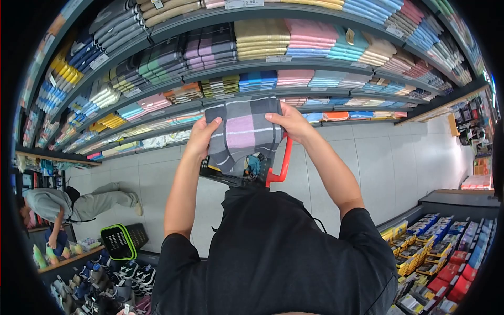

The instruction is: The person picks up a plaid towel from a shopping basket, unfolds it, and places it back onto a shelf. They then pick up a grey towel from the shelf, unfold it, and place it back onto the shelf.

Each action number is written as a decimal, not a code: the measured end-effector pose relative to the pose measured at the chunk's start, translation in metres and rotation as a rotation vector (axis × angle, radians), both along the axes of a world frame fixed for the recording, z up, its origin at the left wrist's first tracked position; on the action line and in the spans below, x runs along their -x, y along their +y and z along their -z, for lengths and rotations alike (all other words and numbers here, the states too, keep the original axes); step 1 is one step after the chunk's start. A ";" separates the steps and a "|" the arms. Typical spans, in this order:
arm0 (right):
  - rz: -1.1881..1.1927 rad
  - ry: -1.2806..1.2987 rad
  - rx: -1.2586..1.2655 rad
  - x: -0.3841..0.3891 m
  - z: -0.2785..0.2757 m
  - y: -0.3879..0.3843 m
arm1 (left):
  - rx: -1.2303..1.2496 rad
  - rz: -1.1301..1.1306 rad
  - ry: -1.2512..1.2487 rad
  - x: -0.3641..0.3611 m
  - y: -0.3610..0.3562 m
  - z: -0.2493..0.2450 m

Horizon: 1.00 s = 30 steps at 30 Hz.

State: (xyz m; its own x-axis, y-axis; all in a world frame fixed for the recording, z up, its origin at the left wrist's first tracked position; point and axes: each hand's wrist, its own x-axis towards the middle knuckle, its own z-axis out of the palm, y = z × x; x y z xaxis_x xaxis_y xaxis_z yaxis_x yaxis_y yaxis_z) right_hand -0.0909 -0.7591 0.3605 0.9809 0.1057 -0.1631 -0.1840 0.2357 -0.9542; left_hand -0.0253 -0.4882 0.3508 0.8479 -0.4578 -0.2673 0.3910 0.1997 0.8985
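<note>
A folded plaid towel point(240, 131), dark grey with a lilac block and white lines, is stretched between my hands. My left hand point(201, 135) grips its left edge, thumb on top. My right hand point(292, 123) pinches the upper right edge in the same way, thumb over the cloth. Under the towel is a black shopping basket point(226, 176) with a red handle point(285, 163), close to my body. Something teal and patterned point(254, 164) shows inside the basket. The fingers behind the towel are hidden.
Shelves of folded towels point(261, 41) curve across the front. At left, another person point(79, 202) bends near a black basket with a green rim point(119, 242). Shoes point(100, 283) stand at lower left, packaged goods point(436, 257) at lower right. Grey floor tiles point(362, 157) lie between.
</note>
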 end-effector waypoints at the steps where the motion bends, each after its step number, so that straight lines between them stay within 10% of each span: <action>1: 0.016 0.014 -0.037 0.000 -0.001 0.001 | 0.016 -0.002 -0.007 -0.001 0.000 0.000; 9: 0.003 -0.177 -0.198 0.007 -0.029 -0.007 | 0.189 0.078 -0.400 -0.016 0.023 -0.023; 13: -0.188 -0.733 0.397 0.017 -0.072 -0.013 | 0.210 -0.061 -0.181 -0.009 0.028 -0.058; 15: -0.185 -0.701 0.570 0.019 -0.086 -0.006 | 0.157 0.185 -0.587 -0.025 0.027 -0.052; 30: 0.177 -0.444 0.036 0.013 -0.083 0.012 | 0.436 0.103 0.021 -0.027 0.026 -0.011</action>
State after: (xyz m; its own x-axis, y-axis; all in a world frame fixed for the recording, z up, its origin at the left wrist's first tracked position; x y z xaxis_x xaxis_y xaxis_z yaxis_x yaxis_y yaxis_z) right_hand -0.1038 -0.7472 0.4437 0.9589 -0.0671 0.2757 0.2836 0.1918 -0.9396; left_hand 0.0021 -0.4622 0.3622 0.7885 -0.6133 -0.0468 0.4457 0.5173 0.7306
